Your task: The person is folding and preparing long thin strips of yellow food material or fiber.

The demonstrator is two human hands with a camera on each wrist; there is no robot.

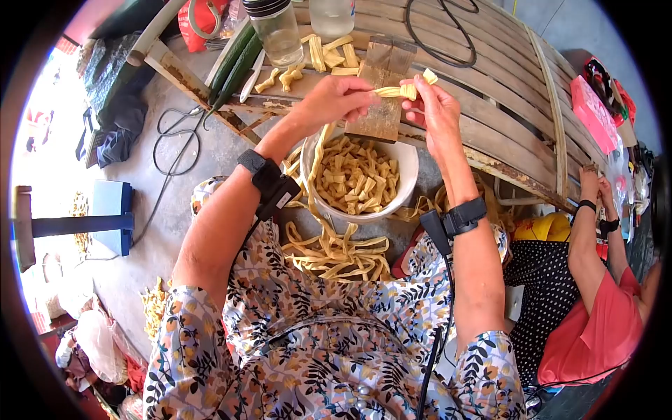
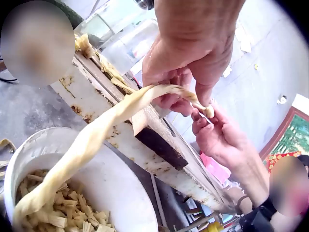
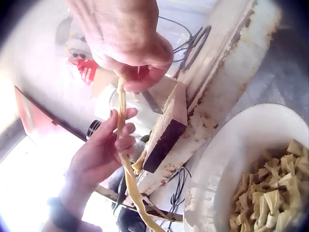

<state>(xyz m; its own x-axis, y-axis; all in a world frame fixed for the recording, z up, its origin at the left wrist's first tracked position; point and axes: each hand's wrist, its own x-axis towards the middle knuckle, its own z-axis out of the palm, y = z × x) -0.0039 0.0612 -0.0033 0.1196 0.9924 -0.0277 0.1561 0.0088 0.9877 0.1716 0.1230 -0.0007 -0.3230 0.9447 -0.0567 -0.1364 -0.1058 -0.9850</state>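
Note:
Between my two hands a long, twisted pale-yellow strip (image 1: 387, 92) is stretched above a wooden block (image 1: 374, 126). My left hand (image 1: 336, 101) pinches it, and from there its tail hangs toward a white bucket (image 1: 411, 171), as the left wrist view also shows. My right hand (image 1: 438, 115) grips the strip's end between thumb and fingers, where it is bunched into a small knot-like lump (image 1: 408, 91). Short pieces of the same stuff (image 1: 357, 178) fill the lower bucket. Uncut strips (image 1: 336, 252) lie in a heap before my lap.
The block juts over the edge of a slatted bench (image 1: 490, 105). Several loose pieces (image 1: 332, 56), a lidded jar (image 1: 276, 35), cucumbers (image 1: 236, 66) and a white-handled knife (image 1: 252, 77) lie on it. A black cable (image 1: 458, 63) coils behind. Another person (image 1: 595, 301) sits at right.

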